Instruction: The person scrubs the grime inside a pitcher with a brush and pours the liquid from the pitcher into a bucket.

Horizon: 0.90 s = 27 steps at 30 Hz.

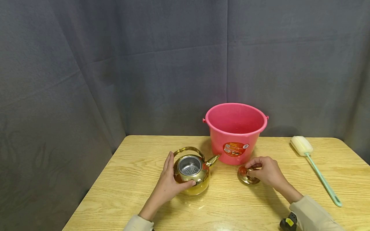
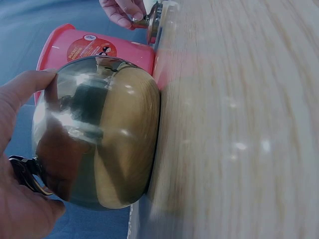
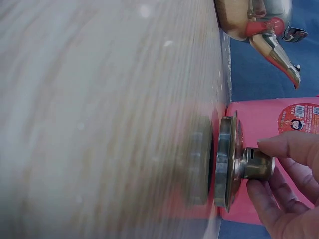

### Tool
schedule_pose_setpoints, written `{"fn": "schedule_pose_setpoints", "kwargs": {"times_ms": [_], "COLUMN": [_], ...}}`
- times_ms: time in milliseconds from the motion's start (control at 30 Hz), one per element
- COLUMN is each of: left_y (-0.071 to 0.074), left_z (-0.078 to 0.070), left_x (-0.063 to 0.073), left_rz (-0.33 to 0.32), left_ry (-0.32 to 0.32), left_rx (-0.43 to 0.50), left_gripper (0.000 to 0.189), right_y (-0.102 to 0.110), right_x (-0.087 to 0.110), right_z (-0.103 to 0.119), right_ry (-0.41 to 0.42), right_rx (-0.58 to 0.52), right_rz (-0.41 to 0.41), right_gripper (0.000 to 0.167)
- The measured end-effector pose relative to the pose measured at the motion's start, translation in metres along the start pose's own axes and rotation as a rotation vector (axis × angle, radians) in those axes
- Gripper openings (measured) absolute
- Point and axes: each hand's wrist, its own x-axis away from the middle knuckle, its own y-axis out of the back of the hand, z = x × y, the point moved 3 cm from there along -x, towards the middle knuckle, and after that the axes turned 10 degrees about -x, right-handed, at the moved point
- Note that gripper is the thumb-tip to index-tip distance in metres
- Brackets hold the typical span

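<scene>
A shiny gold kettle [image 1: 202, 183] stands on the wooden table, its top uncovered and a perforated metal strainer [image 1: 189, 170] showing inside. Its arched handle is at the back and the spout points right. My left hand [image 1: 169, 183] holds the kettle's left side, thumb across the front of the body and fingers near the handle. Farther right, my right hand [image 1: 267, 171] pinches the knob of the gold kettle lid [image 1: 244, 176] between thumb and fingers. In the right wrist view, the lid [image 3: 229, 162] is rim toward the table, right at its surface.
Behind the kettle and lid stands a pink bucket [image 1: 214, 138] with a red label, close to the spout tip. A sponge brush [image 1: 321, 173] with a long green handle lies at the right. Grey cloth [image 1: 173, 80] hangs behind the table [image 1: 115, 195].
</scene>
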Motion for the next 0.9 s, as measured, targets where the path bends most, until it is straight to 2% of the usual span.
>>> {"fn": "schedule_pose_setpoints", "kwargs": {"times_ms": [600, 900], "left_y": [0.0005, 0.0002], "left_z": [0.0004, 0.0005], "left_x": [-0.0009, -0.0003], "left_rz": [0.0, 0.002], "left_ry": [-0.003, -0.003], "left_rx": [0.005, 0.007], "left_gripper": [0.126, 0.126], "right_y": [-0.0023, -0.0018], "right_x": [0.0008, 0.0038], "right_z": [-0.0018, -0.0008], "right_ry": [0.006, -0.017], "right_rx": [0.008, 0.008], "right_rz": [0.006, 0.009], "right_gripper": [0.014, 0.013]}}
